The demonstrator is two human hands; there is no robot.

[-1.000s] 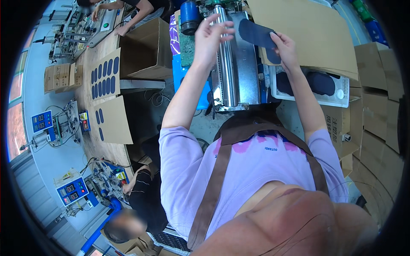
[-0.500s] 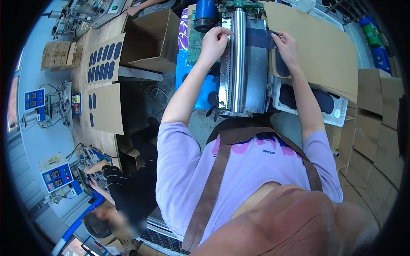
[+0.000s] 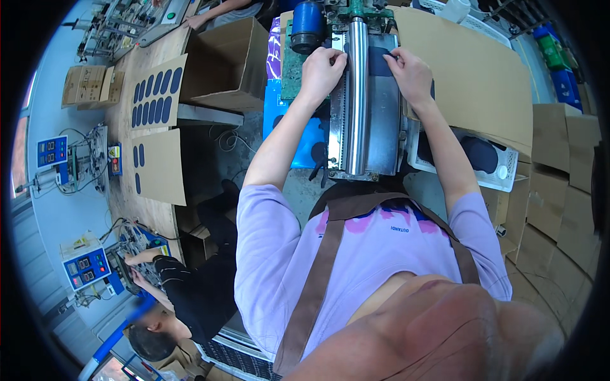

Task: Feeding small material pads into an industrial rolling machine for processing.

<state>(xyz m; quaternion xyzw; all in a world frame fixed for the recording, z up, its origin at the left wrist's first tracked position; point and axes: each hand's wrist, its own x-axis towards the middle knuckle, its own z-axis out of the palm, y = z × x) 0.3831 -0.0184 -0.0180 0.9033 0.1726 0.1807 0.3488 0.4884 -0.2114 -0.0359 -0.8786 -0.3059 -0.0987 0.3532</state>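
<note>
While the right hand (image 3: 410,75) pinches a flat navy piece (image 3: 380,65), seemingly half-fed, left hand (image 3: 319,75) fingertips meet beyond the silvery metal roller (image 3: 358,114).

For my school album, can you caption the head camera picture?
Right hand pinches a flat dark-blue strip beside a shiny cylindrical metal roller; left hand opposite.

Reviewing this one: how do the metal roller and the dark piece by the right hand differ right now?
Shape: the metal roller is a long round bar, while the dark piece looks flat and much shorter.
Look: the roller is shiny silver; the piece is dark blue.
Contact: the right hand has its fingertips at the piece, but not at the roller.
Shared: both are at the same machine, over its metal plate.
</note>
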